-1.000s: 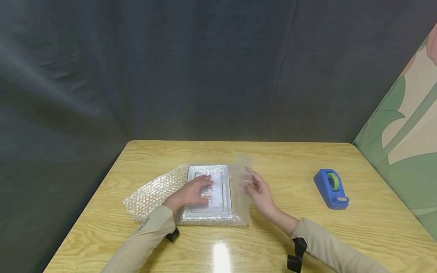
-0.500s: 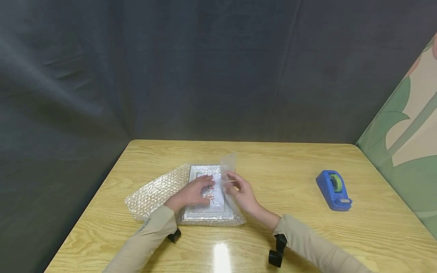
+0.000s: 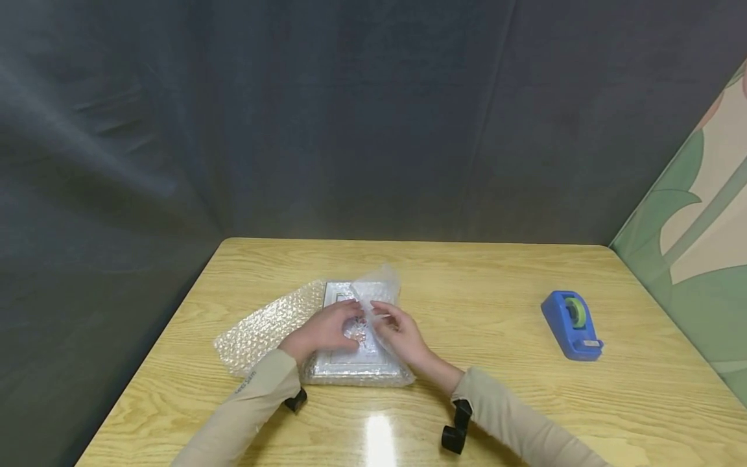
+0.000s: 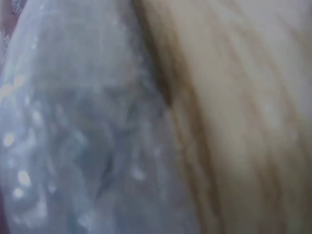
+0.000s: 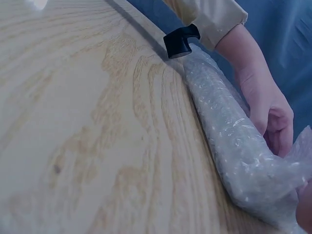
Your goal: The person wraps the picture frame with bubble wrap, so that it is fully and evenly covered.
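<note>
A silver picture frame [image 3: 350, 371] lies face up on bubble wrap [image 3: 265, 329], whose loose left end stretches over the table. My left hand [image 3: 327, 329] rests on the frame, fingers apart and slightly bent. My right hand [image 3: 403, 336] pinches the edge of the wrap's right flap [image 3: 378, 287], which is folded partly over the frame. In the right wrist view, the wrapped side [image 5: 219, 122] runs along the table beside my left hand [image 5: 263, 100]; only a bit of my right hand [image 5: 305, 209] shows. The left wrist view has blurred bubble wrap [image 4: 87, 146] up close.
A blue tape dispenser [image 3: 572, 329] with a green roll stands at the right of the wooden table [image 3: 467, 272]. Dark cloth [image 3: 362, 130] hangs behind and at the left. A patterned panel [image 3: 700, 259] borders the right side.
My right hand has moved left, carrying the bubble wrap flap from beside the frame to over its right part. My left hand has stayed on the frame.
</note>
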Demonstrator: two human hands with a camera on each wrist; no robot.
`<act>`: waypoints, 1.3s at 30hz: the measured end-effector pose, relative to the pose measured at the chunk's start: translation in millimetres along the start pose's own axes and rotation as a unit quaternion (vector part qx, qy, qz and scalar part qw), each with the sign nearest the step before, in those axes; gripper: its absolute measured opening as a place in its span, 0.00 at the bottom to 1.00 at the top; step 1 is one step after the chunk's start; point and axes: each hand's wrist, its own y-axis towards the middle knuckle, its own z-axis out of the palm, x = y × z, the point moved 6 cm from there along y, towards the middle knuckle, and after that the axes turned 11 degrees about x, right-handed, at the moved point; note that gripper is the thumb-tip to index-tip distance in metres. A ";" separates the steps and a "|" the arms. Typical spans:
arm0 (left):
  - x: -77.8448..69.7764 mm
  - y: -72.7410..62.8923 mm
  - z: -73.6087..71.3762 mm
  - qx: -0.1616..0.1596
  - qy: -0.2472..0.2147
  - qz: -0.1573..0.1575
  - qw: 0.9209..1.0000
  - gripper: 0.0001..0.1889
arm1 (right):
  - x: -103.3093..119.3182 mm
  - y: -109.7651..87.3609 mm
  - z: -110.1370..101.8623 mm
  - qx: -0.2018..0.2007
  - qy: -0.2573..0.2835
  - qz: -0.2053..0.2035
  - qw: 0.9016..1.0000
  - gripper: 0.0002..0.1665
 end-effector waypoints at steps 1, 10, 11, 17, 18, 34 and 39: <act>0.0 0.2 -0.6 -0.003 0.010 0.006 1.000 0.38 | 2.6 -0.6 0.8 0.002 -0.005 -0.001 1.000 0.24; 3.7 1.3 -1.2 -0.028 -0.004 0.035 0.999 0.34 | -14.4 7.3 3.5 0.044 -0.071 -0.012 0.996 0.21; 3.9 1.1 -1.4 -0.030 -0.012 0.036 0.999 0.32 | -14.8 8.4 4.0 0.056 -0.086 -0.016 0.995 0.20; 4.8 -0.5 -2.5 -0.036 -0.040 0.040 0.998 0.25 | -8.1 12.6 6.8 0.121 -0.149 -0.023 0.981 0.18; 5.1 -0.8 -2.5 -0.037 -0.042 0.038 0.998 0.24 | -6.6 13.2 7.1 0.126 -0.160 -0.027 0.979 0.17; 8.3 -1.1 0.2 -0.029 -0.068 0.010 0.997 0.35 | -10.0 18.9 3.1 0.068 -0.459 -0.146 0.874 0.37; 9.9 -0.1 -0.8 -0.038 -0.049 0.010 0.998 0.37 | -16.8 20.1 2.0 0.113 -0.447 -0.109 0.881 0.38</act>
